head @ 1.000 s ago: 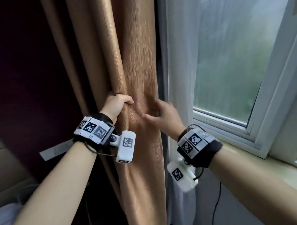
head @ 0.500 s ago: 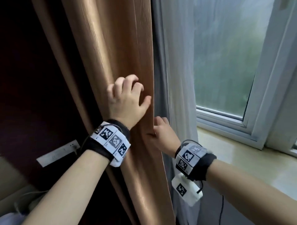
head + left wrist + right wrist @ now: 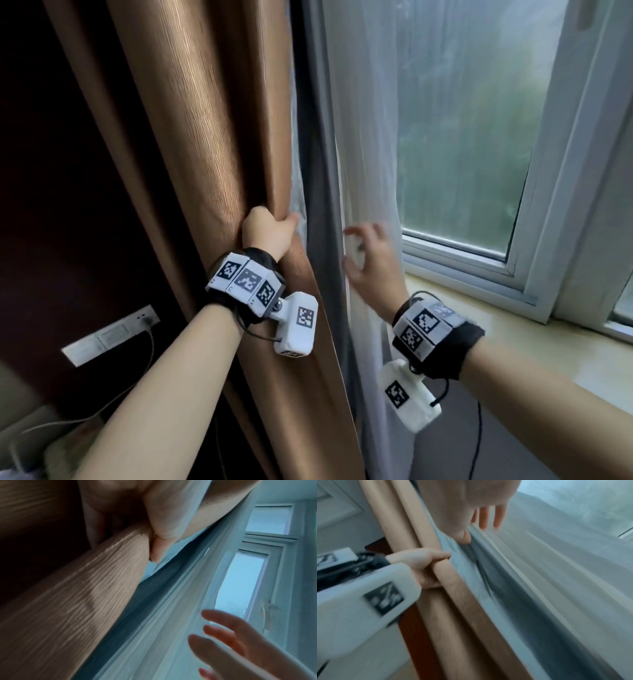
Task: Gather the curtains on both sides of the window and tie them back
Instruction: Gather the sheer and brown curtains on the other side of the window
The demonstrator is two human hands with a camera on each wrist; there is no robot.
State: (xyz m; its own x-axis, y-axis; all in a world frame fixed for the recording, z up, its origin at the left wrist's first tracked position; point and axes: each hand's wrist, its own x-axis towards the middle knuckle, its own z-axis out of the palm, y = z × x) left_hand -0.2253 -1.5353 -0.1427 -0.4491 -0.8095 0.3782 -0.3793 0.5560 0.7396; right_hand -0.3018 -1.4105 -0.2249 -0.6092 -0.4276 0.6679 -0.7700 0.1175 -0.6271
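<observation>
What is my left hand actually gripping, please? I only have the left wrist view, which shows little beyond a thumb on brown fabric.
Observer: The head view shows your left hand with its fingers curled round the window-side edge of the gathered brown curtain.
Operator: Thank you. Is my right hand holding the sheer curtain?
Observer: No. In the right wrist view, the right hand is spread open with straight fingers in front of the white sheer curtain and grips nothing.
Operator: Can you see a tie-back anywhere?
Observer: None in any view. The head view shows only a wall socket panel left of the brown curtain.
</observation>
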